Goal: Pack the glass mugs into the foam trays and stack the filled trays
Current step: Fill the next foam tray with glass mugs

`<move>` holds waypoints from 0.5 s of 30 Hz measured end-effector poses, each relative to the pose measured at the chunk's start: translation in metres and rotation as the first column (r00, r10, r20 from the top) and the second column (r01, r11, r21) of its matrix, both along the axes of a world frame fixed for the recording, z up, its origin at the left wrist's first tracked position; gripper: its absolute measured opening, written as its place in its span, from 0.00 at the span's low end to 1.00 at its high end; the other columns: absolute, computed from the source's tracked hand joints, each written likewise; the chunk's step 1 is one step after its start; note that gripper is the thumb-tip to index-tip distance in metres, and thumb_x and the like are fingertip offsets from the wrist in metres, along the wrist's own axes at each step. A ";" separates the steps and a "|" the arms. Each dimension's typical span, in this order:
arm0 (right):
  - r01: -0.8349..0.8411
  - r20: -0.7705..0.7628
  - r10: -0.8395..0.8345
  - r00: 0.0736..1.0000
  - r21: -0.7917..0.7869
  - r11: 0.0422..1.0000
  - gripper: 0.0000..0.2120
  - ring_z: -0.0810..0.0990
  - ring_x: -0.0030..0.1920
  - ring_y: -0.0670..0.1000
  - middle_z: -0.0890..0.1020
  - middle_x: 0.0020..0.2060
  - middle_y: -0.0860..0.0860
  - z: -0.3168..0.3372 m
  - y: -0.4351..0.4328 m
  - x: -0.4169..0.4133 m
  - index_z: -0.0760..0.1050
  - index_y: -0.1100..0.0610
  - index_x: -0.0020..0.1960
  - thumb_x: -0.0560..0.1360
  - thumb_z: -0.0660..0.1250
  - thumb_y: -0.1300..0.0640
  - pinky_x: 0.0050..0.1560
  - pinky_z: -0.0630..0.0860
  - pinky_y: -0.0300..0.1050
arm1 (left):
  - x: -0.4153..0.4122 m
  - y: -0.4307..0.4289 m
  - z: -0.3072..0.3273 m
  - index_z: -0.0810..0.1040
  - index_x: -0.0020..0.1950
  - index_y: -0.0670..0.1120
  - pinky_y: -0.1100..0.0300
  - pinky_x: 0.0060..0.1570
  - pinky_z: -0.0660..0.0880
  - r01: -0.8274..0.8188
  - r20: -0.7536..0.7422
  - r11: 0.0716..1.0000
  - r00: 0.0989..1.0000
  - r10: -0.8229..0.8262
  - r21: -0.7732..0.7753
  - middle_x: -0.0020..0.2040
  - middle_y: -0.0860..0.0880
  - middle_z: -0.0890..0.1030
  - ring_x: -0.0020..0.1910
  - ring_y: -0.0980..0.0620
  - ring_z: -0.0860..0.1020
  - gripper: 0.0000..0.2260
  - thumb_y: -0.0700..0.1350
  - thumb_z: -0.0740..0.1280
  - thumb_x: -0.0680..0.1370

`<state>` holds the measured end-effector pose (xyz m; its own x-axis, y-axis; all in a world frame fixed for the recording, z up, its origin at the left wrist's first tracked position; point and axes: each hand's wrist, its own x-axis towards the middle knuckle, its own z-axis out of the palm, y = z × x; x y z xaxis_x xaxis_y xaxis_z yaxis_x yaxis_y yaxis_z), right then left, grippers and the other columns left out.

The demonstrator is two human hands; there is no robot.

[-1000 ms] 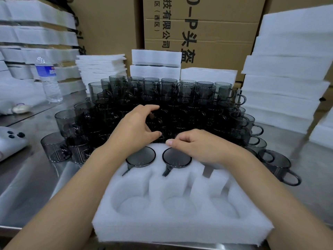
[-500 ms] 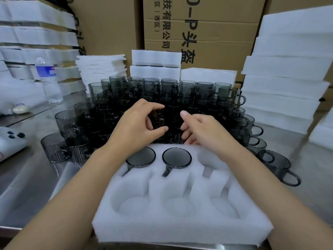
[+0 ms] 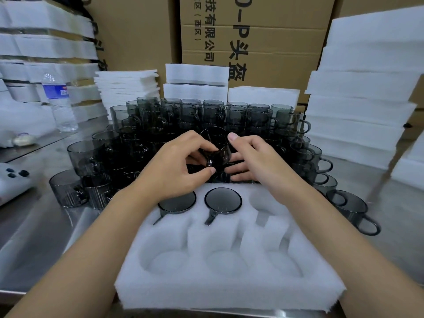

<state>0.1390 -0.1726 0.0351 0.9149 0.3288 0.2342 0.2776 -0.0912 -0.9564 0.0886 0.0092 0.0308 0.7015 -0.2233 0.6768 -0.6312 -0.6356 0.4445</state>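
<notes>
A white foam tray (image 3: 229,281) with six round pockets lies on the steel table in front of me. Two dark glass mugs (image 3: 223,200) sit upside down in its far left and far middle pockets; the other pockets are bare. Just beyond the tray's far edge both hands meet on one smoky mug (image 3: 216,149), tilted above the pile. My left hand (image 3: 176,166) pinches it by the handle side, and my right hand (image 3: 250,157) curls round its other side. A big stacked pile of mugs (image 3: 206,120) fills the table behind.
Stacks of white foam trays (image 3: 360,106) rise at the right, at the back and at the left. A water bottle (image 3: 58,102) stands at the left, with a white device with dark buttons (image 3: 11,177) nearer. Loose mugs (image 3: 348,207) lie right of the tray. Cardboard boxes (image 3: 252,31) form the backdrop.
My right hand left the tray's far right pocket and moved up to the pile. Both hands have closed on one mug and lifted it slightly.
</notes>
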 end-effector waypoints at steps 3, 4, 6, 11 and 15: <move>0.010 0.015 -0.010 1.000 -0.019 1.000 0.21 0.85 0.39 0.49 0.82 0.43 0.52 -0.001 0.000 0.000 0.72 0.52 0.54 0.71 0.67 0.37 0.40 0.82 0.44 | 0.000 0.001 0.000 0.79 0.50 0.48 0.54 0.49 0.79 0.019 -0.030 1.000 0.999 -0.018 0.025 0.49 0.55 0.75 0.44 0.56 0.79 0.10 0.43 0.69 0.70; 0.015 0.014 -0.015 1.000 -0.023 1.000 0.21 0.85 0.39 0.49 0.82 0.42 0.52 -0.001 0.000 0.000 0.72 0.52 0.55 0.71 0.68 0.39 0.41 0.82 0.45 | 0.001 0.001 0.000 0.80 0.50 0.46 0.53 0.49 0.79 0.020 -0.037 0.999 0.999 -0.018 0.031 0.49 0.55 0.76 0.44 0.56 0.79 0.09 0.42 0.69 0.70; 0.027 0.014 -0.027 1.000 -0.033 0.999 0.21 0.85 0.38 0.50 0.82 0.40 0.51 0.000 0.000 0.000 0.72 0.54 0.57 0.72 0.68 0.41 0.44 0.83 0.47 | 0.001 0.001 -0.001 0.81 0.50 0.45 0.52 0.49 0.79 0.020 -0.050 0.999 0.999 -0.018 0.035 0.49 0.55 0.76 0.44 0.56 0.79 0.09 0.42 0.69 0.70; 0.086 0.010 -0.086 0.996 -0.003 0.996 0.16 0.85 0.37 0.51 0.81 0.32 0.48 -0.001 0.000 0.002 0.73 0.55 0.53 0.72 0.70 0.46 0.44 0.83 0.47 | 0.004 0.003 -0.003 0.79 0.49 0.55 0.57 0.45 0.78 -0.038 -0.006 0.999 0.999 0.038 -0.004 0.52 0.60 0.73 0.46 0.57 0.77 0.13 0.39 0.75 0.71; 0.100 -0.007 -0.101 0.995 -0.011 0.995 0.13 0.85 0.37 0.51 0.81 0.39 0.53 -0.001 0.001 0.003 0.73 0.54 0.51 0.73 0.68 0.47 0.46 0.82 0.51 | 0.007 0.004 -0.003 0.70 0.49 0.63 0.61 0.41 0.76 -0.101 -0.001 0.995 0.995 0.101 -0.017 0.53 0.61 0.71 0.48 0.60 0.76 0.19 0.46 0.77 0.69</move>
<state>0.1424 -0.1720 0.0339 0.9453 0.2375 0.2236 0.2588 -0.1288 -0.9573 0.0958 0.0134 0.0276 0.7200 -0.1401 0.6797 -0.5642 -0.6884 0.4558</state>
